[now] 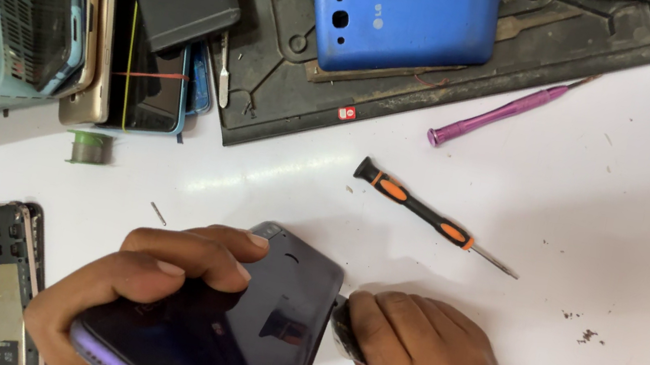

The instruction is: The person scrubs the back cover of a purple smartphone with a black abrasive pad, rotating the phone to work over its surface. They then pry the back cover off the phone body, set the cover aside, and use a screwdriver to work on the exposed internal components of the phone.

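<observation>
While left hand [141, 284] curls closed over dark phone [221, 328] on white counter [602, 211]; right hand [419, 357] pinches small dark tool [343, 328] against phone's edge, knuckles up.

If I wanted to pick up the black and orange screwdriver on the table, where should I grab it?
Probably the thick handle of the black and orange screwdriver, from above, fingers pinching its two long sides. It lies flat on the white table with free space around it. The thin metal tip pointing lower right looks too slim and pointy to grip.
</observation>
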Demonstrator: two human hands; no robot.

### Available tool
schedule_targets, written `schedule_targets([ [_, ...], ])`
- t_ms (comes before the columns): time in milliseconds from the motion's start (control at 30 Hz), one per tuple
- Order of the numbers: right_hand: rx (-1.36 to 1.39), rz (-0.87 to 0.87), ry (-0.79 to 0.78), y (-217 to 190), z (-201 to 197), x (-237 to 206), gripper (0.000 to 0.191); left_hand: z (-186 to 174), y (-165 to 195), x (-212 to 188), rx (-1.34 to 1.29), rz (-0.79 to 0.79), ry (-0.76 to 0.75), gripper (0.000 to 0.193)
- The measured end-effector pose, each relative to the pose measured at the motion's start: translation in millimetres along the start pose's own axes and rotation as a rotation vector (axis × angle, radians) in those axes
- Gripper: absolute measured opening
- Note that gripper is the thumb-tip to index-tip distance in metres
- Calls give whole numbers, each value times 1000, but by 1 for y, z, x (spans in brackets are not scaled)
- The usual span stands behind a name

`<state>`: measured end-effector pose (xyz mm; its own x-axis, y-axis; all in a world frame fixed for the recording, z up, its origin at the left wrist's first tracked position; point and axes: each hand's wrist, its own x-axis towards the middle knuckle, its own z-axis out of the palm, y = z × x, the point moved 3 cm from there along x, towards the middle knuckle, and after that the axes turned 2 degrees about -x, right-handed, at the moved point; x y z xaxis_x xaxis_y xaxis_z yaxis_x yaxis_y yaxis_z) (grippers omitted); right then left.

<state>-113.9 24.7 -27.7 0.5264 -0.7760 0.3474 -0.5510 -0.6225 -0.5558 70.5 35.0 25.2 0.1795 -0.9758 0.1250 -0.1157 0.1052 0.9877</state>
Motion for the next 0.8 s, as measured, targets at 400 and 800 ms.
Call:
schedule_targets([
  [400,-109,-56,-41,4,4,-5,29,-47,-22,8,-267,-143,-324,28],
  [800,-207,-86,-173,11,14,-12,22,-56,-54,-4,-308,-2,-398,23],
])
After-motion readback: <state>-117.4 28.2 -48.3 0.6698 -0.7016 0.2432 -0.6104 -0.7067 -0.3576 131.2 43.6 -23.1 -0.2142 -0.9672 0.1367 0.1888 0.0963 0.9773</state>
